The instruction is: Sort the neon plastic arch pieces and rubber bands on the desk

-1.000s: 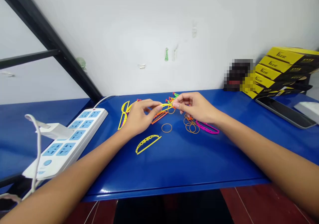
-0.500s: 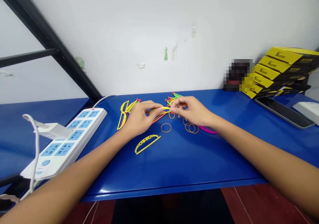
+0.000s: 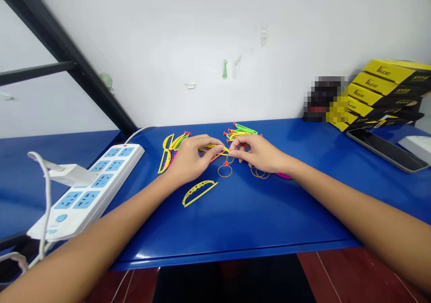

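Note:
My left hand pinches a yellow plastic bow between thumb and fingers. At the bow's right end, my right hand has its fingertips closed on a thin tan rubber band. Just below them, another rubber band lies on the blue table beside a small red tip. More bands sit under my right hand. A separate yellow bow rests nearer me. Behind my right hand is a pile of colored sticks with red tips, and yellow bows lie left of my left hand.
A white power strip with a plugged-in charger stands at the left of the blue table. At the right are a phone and stacked yellow-black boxes.
The held bow and both hands' fingertips have tilted slightly, its right end now lower. A red tip now shows beside the loose band, and more of the pile behind my right hand is visible.

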Tool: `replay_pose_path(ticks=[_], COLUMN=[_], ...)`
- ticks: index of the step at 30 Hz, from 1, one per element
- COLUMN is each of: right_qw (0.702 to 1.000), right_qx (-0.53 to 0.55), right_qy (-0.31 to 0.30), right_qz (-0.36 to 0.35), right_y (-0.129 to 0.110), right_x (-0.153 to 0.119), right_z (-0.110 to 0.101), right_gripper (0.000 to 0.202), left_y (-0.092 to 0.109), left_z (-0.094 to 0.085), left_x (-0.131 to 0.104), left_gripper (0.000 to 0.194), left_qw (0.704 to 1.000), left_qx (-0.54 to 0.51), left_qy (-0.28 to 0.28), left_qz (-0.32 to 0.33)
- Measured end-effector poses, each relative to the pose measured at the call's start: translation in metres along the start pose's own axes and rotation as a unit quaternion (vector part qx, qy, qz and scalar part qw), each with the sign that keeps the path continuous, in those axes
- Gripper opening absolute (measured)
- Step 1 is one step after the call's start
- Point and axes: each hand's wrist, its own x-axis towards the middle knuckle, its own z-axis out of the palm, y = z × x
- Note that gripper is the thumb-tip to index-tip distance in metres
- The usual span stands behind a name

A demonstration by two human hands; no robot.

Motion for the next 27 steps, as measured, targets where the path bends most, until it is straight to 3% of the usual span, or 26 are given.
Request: replay_pose_path(ticks=[17,27], right_qw=[0.999,0.998], right_qx=[0.013,0.009], right_qy=[0.047,0.052], right_qz=[-0.006,-0.027], right_y=[-0.0015,0.0002], right_x=[-0.0001,0.0005], right_z=[-0.0017,-0.0008], right_gripper=[0.017,0.016], left_y=[-0.0004,-0.0028], left_z=[-0.0001,0.0002], left_x=[0.0014,0.0014], left_gripper=[0.029,0.029], left_qw=[0.998,0.998], left_qx=[-0.043,-0.048], left_qy=[0.018,-0.018], left_qz=[-0.052,-0.043])
